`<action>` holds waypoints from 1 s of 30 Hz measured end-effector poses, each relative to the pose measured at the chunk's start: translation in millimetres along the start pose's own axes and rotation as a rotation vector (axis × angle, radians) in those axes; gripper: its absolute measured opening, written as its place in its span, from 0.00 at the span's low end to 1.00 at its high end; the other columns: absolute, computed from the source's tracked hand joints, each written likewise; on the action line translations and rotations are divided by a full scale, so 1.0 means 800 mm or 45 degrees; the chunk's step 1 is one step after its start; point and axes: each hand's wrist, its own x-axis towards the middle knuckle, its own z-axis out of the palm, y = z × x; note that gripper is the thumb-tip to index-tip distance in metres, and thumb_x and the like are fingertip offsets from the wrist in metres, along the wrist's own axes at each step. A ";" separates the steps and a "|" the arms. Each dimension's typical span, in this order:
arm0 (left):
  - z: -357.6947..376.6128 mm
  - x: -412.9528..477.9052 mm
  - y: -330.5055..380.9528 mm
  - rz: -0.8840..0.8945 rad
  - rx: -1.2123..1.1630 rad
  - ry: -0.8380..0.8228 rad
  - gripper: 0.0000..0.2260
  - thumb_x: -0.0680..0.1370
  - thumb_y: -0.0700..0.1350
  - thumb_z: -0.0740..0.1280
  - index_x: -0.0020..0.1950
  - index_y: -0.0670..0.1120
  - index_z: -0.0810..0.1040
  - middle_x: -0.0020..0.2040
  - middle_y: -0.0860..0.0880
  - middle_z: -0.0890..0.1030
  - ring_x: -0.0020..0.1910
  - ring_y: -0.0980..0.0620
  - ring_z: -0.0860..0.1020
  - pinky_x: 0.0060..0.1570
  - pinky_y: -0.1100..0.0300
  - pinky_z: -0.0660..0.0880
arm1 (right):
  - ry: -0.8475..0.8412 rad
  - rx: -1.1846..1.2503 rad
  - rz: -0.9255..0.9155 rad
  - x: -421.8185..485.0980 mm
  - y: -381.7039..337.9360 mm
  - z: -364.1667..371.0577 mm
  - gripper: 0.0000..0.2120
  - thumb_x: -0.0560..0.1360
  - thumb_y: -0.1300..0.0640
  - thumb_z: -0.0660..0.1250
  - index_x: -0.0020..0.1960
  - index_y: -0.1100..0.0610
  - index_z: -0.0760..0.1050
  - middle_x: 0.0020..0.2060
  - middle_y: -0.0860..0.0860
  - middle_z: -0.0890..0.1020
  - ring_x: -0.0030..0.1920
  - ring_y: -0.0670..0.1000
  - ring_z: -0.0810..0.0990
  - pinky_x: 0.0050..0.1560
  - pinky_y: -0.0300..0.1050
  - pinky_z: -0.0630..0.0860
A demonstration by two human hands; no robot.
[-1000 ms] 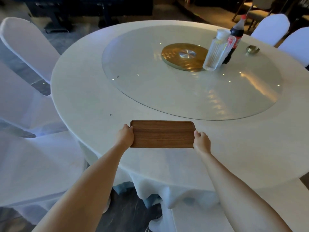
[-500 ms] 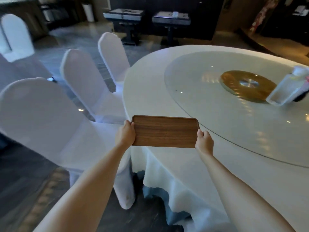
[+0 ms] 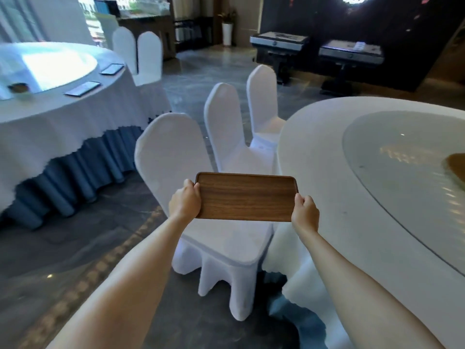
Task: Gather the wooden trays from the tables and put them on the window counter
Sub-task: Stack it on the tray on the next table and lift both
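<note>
I hold a rectangular wooden tray [image 3: 245, 196] flat in the air in front of me, above a white-covered chair [image 3: 176, 157]. My left hand [image 3: 185, 201] grips its left short edge and my right hand [image 3: 305, 212] grips its right short edge. The tray carries nothing. On the second round table [image 3: 63, 114] at the left lie two flat dark trays [image 3: 81, 88] [image 3: 112, 69], near its right rim. A window area [image 3: 90, 23] shows at the far upper left.
The round white table [image 3: 327, 152] with a glass turntable [image 3: 402, 172] is at my right. Three white-covered chairs stand in a row along its left side. Dark floor runs between the two tables. Two dark stands [image 3: 279, 41] line the back wall.
The tray has been lifted off the round table and carried left with both hands. My view has swung left, so the second table and the window area have come into sight.
</note>
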 end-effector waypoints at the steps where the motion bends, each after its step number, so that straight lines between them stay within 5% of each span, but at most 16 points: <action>1: -0.016 0.007 -0.016 -0.017 0.006 0.022 0.17 0.82 0.48 0.49 0.57 0.36 0.69 0.55 0.34 0.79 0.54 0.35 0.77 0.49 0.48 0.71 | -0.018 0.004 -0.019 -0.007 -0.014 0.019 0.15 0.81 0.52 0.51 0.44 0.62 0.68 0.37 0.54 0.73 0.43 0.56 0.71 0.44 0.45 0.65; 10: -0.150 0.086 -0.161 -0.209 -0.002 0.187 0.17 0.82 0.49 0.50 0.59 0.37 0.69 0.57 0.34 0.78 0.57 0.35 0.76 0.55 0.46 0.72 | -0.197 0.016 -0.198 -0.053 -0.160 0.193 0.19 0.81 0.53 0.52 0.54 0.67 0.73 0.53 0.63 0.79 0.55 0.62 0.76 0.47 0.46 0.65; 16: -0.211 0.175 -0.244 -0.313 -0.032 0.323 0.16 0.82 0.48 0.49 0.58 0.38 0.69 0.53 0.36 0.80 0.53 0.36 0.77 0.50 0.47 0.74 | -0.347 0.031 -0.384 -0.034 -0.264 0.327 0.15 0.81 0.53 0.52 0.44 0.62 0.69 0.42 0.57 0.74 0.44 0.54 0.70 0.45 0.44 0.63; 30: -0.333 0.485 -0.369 -0.482 -0.033 0.546 0.15 0.83 0.47 0.50 0.57 0.37 0.69 0.52 0.34 0.80 0.46 0.37 0.76 0.42 0.52 0.68 | -0.569 0.157 -0.533 0.082 -0.518 0.647 0.18 0.80 0.55 0.56 0.33 0.57 0.64 0.44 0.65 0.79 0.51 0.64 0.77 0.43 0.44 0.62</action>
